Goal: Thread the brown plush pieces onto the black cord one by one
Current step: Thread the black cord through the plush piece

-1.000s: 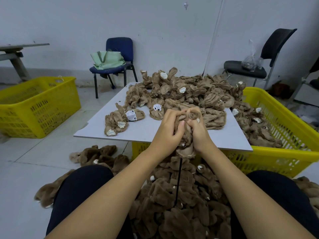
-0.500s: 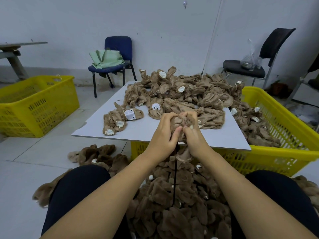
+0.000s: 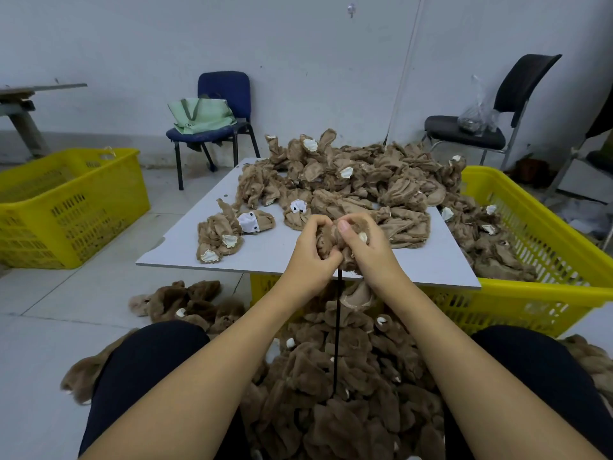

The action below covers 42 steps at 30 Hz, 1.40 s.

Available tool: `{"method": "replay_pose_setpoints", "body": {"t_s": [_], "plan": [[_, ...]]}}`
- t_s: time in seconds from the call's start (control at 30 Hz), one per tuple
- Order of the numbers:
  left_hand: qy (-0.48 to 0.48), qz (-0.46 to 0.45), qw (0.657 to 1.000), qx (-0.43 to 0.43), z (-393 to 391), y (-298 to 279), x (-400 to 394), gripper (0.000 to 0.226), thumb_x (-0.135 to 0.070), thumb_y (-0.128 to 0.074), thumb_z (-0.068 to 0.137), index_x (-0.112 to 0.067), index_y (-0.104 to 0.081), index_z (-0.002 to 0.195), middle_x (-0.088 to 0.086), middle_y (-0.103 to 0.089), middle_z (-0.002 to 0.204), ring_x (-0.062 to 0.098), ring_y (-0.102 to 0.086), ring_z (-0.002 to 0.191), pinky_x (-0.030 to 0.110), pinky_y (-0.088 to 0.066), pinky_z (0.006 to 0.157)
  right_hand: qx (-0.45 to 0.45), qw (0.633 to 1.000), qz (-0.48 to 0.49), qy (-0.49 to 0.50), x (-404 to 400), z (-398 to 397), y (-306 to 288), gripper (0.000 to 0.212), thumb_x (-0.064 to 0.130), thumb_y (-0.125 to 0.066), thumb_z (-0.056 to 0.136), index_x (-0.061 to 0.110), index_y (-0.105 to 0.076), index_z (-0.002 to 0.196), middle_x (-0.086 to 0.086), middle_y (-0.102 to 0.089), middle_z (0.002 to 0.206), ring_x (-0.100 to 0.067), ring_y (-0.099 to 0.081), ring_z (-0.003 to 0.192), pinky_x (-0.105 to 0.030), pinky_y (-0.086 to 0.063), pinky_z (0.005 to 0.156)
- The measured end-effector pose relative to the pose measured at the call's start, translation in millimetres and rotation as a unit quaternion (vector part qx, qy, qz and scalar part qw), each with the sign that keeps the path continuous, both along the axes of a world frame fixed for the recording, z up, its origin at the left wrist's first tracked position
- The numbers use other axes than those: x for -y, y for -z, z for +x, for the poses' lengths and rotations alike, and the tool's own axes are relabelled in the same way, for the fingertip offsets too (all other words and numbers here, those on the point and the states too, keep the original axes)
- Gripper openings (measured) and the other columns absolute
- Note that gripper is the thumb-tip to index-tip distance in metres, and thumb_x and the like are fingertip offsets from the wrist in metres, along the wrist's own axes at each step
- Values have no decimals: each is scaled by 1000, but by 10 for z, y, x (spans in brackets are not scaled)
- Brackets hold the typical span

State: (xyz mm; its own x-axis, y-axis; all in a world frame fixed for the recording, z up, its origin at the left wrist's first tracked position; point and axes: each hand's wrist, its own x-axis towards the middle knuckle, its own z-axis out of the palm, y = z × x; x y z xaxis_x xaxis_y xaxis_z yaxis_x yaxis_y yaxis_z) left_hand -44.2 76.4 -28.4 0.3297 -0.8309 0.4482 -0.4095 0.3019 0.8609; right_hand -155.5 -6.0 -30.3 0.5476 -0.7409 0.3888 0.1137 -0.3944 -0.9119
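Far left, a yellow crate sits on the floor. Behind it, against the wall, a blue chair carries a green bag.

Centre: a grey board lies across the near rim of a second yellow basket. On the board, a heap of unthreaded plush pieces, tan backing and white patches showing.

Above the board's near edge, left hand with fingers curled round the left side of one brown plush piece. Right hand pinches the same piece from the right, thumb up on top of it. The piece is bunched between the two hands, both gripping it.

The black cord comes out under the piece, right between the heels of the hands, and hangs straight down. Its upper end is hidden inside the grip. Lower end runs into the threaded plush pile, which lies between the person's knees.

Far right, a black chair with a clear plastic bag on its seat.
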Motion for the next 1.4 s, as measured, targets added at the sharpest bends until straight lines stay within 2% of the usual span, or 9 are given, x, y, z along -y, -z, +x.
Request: {"method": "replay_pose_setpoints", "body": {"t_s": [0.13, 0.3, 0.47, 0.6, 0.73, 0.87, 1.03, 1.23, 1.4], "plan": [[7, 0, 1000, 28, -32, -78, -6, 32, 7, -59, 85, -18, -47, 101, 13, -46, 84, 10, -42, 63, 22, -37, 54, -8, 999, 31, 2, 61, -37, -60, 20, 41, -61, 86, 29, -71, 99, 11, -74, 88, -6, -71, 83, -16, -52, 65], [3, -30, 997, 78, -5, -151, -48, 26, 12, -60, 78, -5, -47, 93, 6, -47, 90, 15, -43, 69, 22, -37, 62, -63, 997, -21, -50, 72, -159, -147, 23, 33, -62, 83, 39, -65, 104, 18, -67, 107, 7, -63, 97, -7, -47, 73], [-9, -66, 992, 111, -31, -196, -75, 27, 17, -62, 70, 1, -49, 87, 2, -50, 92, 2, -47, 81, 12, -37, 71, -118, 988, -69, -72, 117, -263, -205, 33, 32, -64, 82, 40, -59, 113, 18, -59, 124, 0, -55, 118, -24, -46, 95], [-13, -18, 998, 59, -49, -209, -60, 38, 11, -67, 76, -7, -52, 107, 2, -52, 103, 6, -53, 88, 15, -43, 73, -121, 988, -68, -72, 126, -298, -213, 34, 32, -65, 81, 39, -58, 114, 24, -58, 121, 5, -53, 117, -23, -44, 92], [-42, 74, 994, 62, -4, -271, -17, 41, -1, -73, 79, -15, -58, 114, 0, -42, 118, 16, -47, 114, 26, -44, 93, -116, 987, -92, -63, 100, -294, -202, 32, 32, -64, 82, 45, -56, 111, 24, -56, 121, 2, -52, 119, -26, -43, 96], [-14, 84, 993, 80, 83, -359, -44, 36, 5, -72, 77, -14, -61, 105, -4, -47, 104, 8, -52, 92, 11, -41, 73, -122, 985, -111, -55, 71, -283, -201, 33, 36, -63, 81, 48, -55, 111, 23, -55, 126, -2, -49, 126, -32, -42, 101], [-27, 100, 987, 123, 168, -417, -76, 31, 8, -73, 75, -8, -64, 100, -3, -58, 90, 6, -57, 75, 15, -42, 63, -138, 981, -132, -20, 56, -316, -227, 34, 48, -64, 77, 46, -55, 111, 21, -59, 122, -5, -56, 117, -39, -48, 101], [-19, 50, 983, 176, 166, -403, -87, 29, 11, -72, 72, 0, -57, 94, -6, -49, 88, 6, -49, 77, 15, -35, 64, -147, 987, -43, -45, 97, -275, -203, 33, 29, -78, 88, 35, -62, 116, 7, -68, 121, -10, -63, 115, -39, -50, 103], [-14, 48, 982, 182, 144, -379, -59, 34, 11, -72, 74, -8, -53, 96, -1, -44, 95, 9, -46, 83, 13, -35, 64, -135, 988, 3, -72, 126, -265, -251, 34, 23, -78, 84, 38, -63, 111, 15, -72, 109, -5, -67, 106, -26, -54, 91]]}}
